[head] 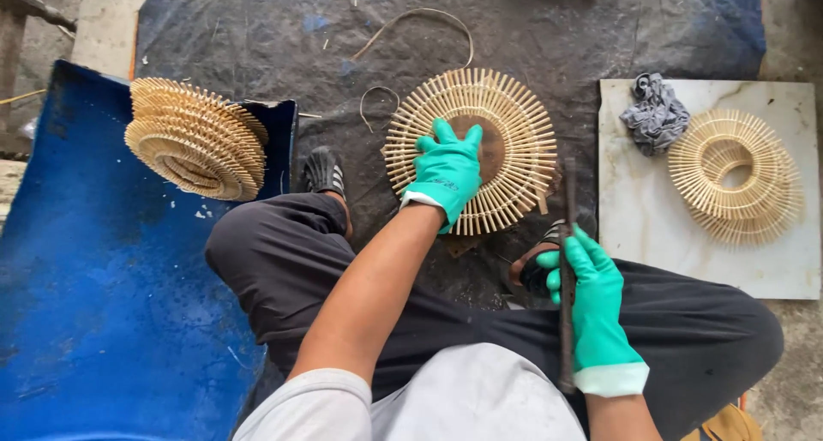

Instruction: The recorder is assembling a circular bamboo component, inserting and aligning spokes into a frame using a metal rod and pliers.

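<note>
A green-gloved left hand point(446, 174) presses flat on a light, likely brittle bamboo-stick ring point(470, 150) lying on a dark tarp point(549, 30); the right hand point(591, 308) grips a dark metal rod point(567, 270).

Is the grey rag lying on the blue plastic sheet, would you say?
No, the grey rag lies on the white marble slab, beside bamboo rings, far from the blue sheet.

Daylit concrete floor point(793, 381) under a dark tarp point(549, 30), with a pale marble slab point(669, 235).
</note>
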